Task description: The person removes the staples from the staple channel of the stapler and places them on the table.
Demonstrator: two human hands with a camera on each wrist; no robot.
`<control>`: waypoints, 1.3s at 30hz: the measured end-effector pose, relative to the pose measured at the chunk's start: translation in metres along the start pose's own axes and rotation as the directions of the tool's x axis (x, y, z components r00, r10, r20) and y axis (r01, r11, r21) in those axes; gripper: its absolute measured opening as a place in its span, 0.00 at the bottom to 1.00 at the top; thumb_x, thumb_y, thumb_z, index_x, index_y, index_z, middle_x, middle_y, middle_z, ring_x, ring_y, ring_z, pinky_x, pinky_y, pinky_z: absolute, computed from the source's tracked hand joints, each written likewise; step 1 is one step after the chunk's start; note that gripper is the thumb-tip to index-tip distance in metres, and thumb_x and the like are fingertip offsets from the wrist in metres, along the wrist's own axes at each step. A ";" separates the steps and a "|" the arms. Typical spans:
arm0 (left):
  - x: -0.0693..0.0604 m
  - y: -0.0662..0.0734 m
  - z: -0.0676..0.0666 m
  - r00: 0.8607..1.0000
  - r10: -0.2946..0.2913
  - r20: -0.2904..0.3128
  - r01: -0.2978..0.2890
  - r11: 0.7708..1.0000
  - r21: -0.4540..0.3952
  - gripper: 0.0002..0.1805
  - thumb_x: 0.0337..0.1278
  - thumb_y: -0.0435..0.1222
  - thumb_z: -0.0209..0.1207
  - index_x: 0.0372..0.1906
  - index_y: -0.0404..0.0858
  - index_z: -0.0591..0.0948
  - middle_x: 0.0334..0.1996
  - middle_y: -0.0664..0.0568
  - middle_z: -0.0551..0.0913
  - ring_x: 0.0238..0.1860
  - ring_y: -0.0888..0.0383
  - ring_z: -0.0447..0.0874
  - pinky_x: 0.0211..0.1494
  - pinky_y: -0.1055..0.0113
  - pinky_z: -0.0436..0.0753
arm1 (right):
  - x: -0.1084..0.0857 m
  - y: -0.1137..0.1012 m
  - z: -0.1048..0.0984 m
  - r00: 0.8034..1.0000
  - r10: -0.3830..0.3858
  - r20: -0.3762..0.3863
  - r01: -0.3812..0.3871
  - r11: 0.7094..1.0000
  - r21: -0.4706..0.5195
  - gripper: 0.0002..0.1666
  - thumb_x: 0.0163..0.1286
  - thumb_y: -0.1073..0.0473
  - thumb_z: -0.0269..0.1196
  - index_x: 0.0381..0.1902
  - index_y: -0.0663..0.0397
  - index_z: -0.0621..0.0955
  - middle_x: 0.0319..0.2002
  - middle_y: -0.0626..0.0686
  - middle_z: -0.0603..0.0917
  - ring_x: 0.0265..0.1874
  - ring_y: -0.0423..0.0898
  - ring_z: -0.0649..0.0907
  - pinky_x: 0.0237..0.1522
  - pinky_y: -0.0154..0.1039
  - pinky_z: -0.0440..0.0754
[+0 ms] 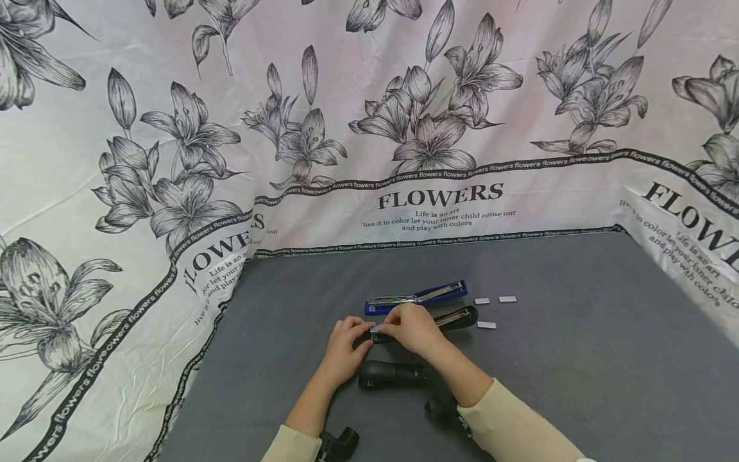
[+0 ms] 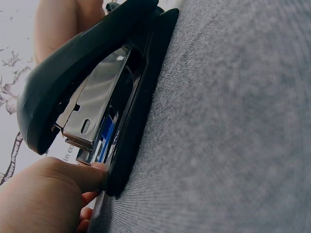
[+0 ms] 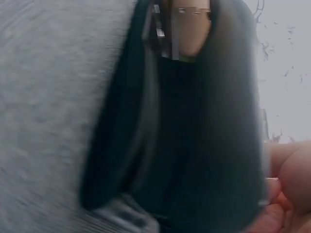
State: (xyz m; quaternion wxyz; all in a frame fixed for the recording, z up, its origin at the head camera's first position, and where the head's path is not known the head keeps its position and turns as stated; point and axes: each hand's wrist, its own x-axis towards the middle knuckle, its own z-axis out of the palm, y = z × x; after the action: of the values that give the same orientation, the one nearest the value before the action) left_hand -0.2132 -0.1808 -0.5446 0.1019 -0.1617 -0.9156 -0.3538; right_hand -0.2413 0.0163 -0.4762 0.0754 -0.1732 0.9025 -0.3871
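A black stapler (image 1: 456,318) lies opened out on the grey table. My left hand (image 1: 344,350) grips its front end between thumb and fingers. At that same end my right hand (image 1: 412,327) pinches a small silvery strip of staples (image 1: 376,328), mostly covered by the fingertips. Nearer to me stands a second black stapler (image 1: 392,375), its top arm down. In the left wrist view this stapler (image 2: 73,77) fills the foreground, with my left thumb by its tip. It looms blurred in the right wrist view, my right fingers (image 3: 277,208) beyond it.
Behind the black stapler lies an opened blue stapler (image 1: 444,292). Three small staple strips (image 1: 487,325) are scattered to the right of the staplers. A flower-printed cloth (image 1: 439,212) hangs along the back and sides of the table.
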 end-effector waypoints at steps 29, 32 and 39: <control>0.001 0.000 0.003 1.000 0.013 -0.019 -0.012 0.999 0.039 0.18 0.65 0.33 0.67 0.59 0.38 0.85 0.49 0.52 0.79 0.47 0.54 0.71 0.53 0.54 0.73 | -0.006 -0.001 -0.064 0.998 0.043 -0.036 -0.035 0.978 0.206 0.12 0.68 0.57 0.72 0.48 0.50 0.91 0.47 0.51 0.89 0.48 0.51 0.86 0.49 0.52 0.83; 0.001 -0.001 0.003 0.999 0.032 -0.025 -0.031 0.999 0.044 0.18 0.65 0.32 0.67 0.59 0.37 0.85 0.49 0.52 0.79 0.47 0.54 0.70 0.52 0.54 0.73 | -0.010 0.000 -0.082 0.998 0.035 -0.046 -0.025 0.979 0.201 0.13 0.69 0.57 0.71 0.50 0.50 0.91 0.48 0.52 0.89 0.49 0.52 0.86 0.50 0.54 0.82; 0.000 -0.001 0.002 1.000 0.025 -0.003 -0.025 0.998 0.056 0.19 0.66 0.33 0.66 0.61 0.38 0.84 0.50 0.52 0.79 0.47 0.55 0.69 0.51 0.54 0.73 | -0.021 0.008 -0.119 0.997 0.054 -0.062 -0.040 0.980 0.197 0.15 0.71 0.57 0.69 0.53 0.54 0.89 0.50 0.54 0.88 0.49 0.52 0.84 0.48 0.50 0.80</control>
State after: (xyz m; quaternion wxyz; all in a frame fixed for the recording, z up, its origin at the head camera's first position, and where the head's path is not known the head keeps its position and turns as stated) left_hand -0.2138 -0.1805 -0.5465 0.1126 -0.1695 -0.9228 -0.3271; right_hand -0.2563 0.1092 -0.4002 0.0710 -0.1306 0.8659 -0.4776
